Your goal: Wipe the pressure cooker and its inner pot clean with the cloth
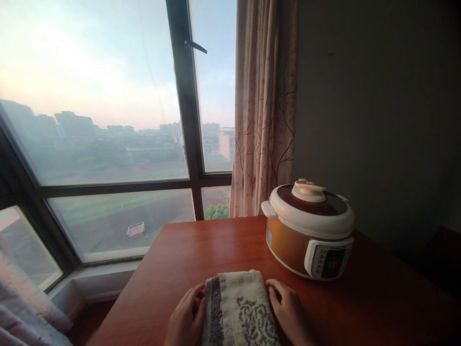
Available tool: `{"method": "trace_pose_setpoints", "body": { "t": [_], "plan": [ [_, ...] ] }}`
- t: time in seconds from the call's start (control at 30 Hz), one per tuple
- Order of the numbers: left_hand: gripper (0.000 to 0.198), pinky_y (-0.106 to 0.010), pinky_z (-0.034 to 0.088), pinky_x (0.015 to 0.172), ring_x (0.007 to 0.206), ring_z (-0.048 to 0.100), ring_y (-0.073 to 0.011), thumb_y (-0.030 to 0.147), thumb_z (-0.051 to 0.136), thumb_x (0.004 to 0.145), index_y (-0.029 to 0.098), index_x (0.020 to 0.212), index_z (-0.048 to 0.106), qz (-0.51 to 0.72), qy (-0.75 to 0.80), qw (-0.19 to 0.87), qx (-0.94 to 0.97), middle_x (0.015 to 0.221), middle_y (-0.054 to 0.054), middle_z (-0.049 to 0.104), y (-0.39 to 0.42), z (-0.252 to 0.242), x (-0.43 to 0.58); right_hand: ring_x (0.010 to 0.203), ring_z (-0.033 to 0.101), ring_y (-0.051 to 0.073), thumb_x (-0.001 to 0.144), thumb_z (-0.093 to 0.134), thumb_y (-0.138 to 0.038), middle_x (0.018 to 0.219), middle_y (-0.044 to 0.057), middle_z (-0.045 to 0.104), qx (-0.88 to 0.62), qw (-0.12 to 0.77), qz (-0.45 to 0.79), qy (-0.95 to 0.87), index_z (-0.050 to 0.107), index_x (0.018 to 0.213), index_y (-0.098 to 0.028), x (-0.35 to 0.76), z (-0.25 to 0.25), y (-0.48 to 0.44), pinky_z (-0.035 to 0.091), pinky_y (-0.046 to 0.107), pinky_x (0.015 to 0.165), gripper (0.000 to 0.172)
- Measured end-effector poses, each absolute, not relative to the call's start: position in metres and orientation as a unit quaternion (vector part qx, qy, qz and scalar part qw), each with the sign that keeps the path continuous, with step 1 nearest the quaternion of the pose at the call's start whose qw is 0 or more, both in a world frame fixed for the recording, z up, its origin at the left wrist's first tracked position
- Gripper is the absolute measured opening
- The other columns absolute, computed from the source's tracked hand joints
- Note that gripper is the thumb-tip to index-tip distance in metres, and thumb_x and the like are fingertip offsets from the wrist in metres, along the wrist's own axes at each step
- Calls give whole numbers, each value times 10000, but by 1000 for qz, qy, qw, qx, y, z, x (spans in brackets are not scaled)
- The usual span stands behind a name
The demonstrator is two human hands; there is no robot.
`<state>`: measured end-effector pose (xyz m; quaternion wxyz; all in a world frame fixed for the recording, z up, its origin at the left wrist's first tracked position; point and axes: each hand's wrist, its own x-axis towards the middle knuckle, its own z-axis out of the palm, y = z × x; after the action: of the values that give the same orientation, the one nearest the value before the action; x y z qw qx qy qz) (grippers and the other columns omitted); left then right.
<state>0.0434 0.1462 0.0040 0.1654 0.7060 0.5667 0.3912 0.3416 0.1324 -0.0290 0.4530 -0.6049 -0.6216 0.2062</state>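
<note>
A folded towel (pixel 234 307), pale with a dark grey band and a grey scroll pattern, lies on the wooden table at the bottom centre. My left hand (pixel 187 315) is at its left edge, fingers curled and closed against the cloth. Along the right edge, my right hand (pixel 288 307) is closed the same way, thumb and forefinger close together at the towel's side. The fingertips are partly hidden at both edges. The near end of the towel runs out of view.
Behind and right of the towel, a white and gold electric cooker (pixel 293 240) with its lid on stands on the reddish-brown table (pixel 201 250). A large window (pixel 118 187) is beyond, with a patterned curtain (pixel 264 110) beside it. Another curtain (pixel 29 298) hangs at lower left.
</note>
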Motion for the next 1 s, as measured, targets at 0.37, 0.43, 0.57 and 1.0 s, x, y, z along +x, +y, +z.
{"method": "trace_pose_setpoints", "body": {
  "t": [0.37,0.43,0.57,1.0],
  "plan": [
    [278,-277,588,762,897,742,-202,336,525,913,266,1087,731,390,549,142,725,1014,-54,765,144,-2,43,990,736,245,968,392,-305,1055,96,778,-613,433,187,-634,748,981,-215,342,-33,133,553,312,857,367],
    [280,-275,586,758,884,740,-199,338,522,917,262,1091,727,388,552,142,724,1012,-53,762,145,-3,44,983,738,243,967,388,-302,1049,96,779,-613,430,185,-637,749,985,-213,342,-34,133,556,312,855,373],
    [280,-278,579,738,836,731,-194,319,526,907,250,1099,717,379,560,150,721,982,-48,756,144,-2,45,961,746,245,955,398,-298,1036,98,784,-615,429,177,-637,753,990,-206,342,-35,133,560,318,861,368],
    [283,-281,571,730,826,720,-198,336,526,905,254,1092,721,376,563,166,717,978,-51,750,143,4,47,943,744,252,957,403,-331,1021,116,784,-609,444,179,-633,759,973,-202,343,-35,133,562,328,866,379]
  ]
}}
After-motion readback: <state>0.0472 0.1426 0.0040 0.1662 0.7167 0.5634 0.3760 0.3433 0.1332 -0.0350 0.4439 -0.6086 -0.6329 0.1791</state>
